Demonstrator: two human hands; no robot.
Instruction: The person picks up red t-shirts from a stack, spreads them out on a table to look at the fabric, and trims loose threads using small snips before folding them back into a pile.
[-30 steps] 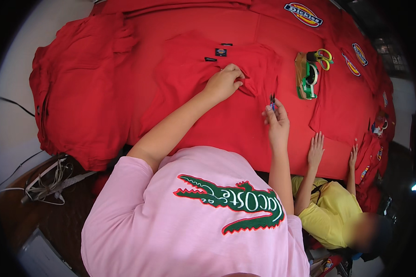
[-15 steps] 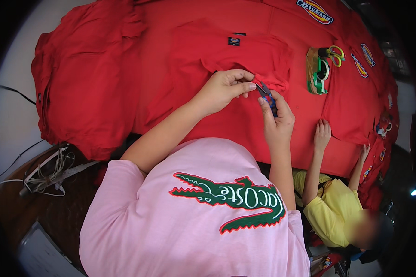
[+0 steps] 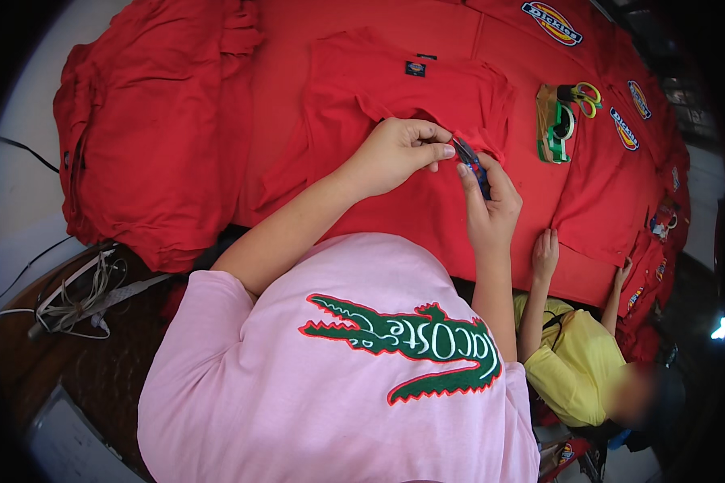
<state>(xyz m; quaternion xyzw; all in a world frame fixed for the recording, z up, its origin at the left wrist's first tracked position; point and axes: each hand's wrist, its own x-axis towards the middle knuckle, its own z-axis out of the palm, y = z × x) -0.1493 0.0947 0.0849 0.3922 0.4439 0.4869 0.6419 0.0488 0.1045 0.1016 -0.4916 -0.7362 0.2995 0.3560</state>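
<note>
A red shirt [image 3: 411, 92] with a dark neck label lies spread in front of me, its near part lifted and bunched around my fingers. My left hand [image 3: 399, 153] is closed in a pinch on the edge of this shirt; any thread between the fingertips is too small to make out. In my right hand [image 3: 495, 201] I grip small dark thread snips [image 3: 473, 167] with blue on the handles. Their tips point up and left, right by my left fingertips, and the blades look pressed together.
Piled red garments [image 3: 145, 137] stand at the left. To the right are a green tape dispenser [image 3: 557, 133], yellow-handled scissors [image 3: 588, 98] and another red shirt [image 3: 608, 189], whose lower edge a co-worker in yellow [image 3: 576, 354] touches with both hands. A tangle of cables [image 3: 97, 294] lies lower left.
The snips' blades, apart before, have come together, and my right hand has shifted slightly right and down. My left hand keeps its pinch. The co-worker's hands have moved a little down and left.
</note>
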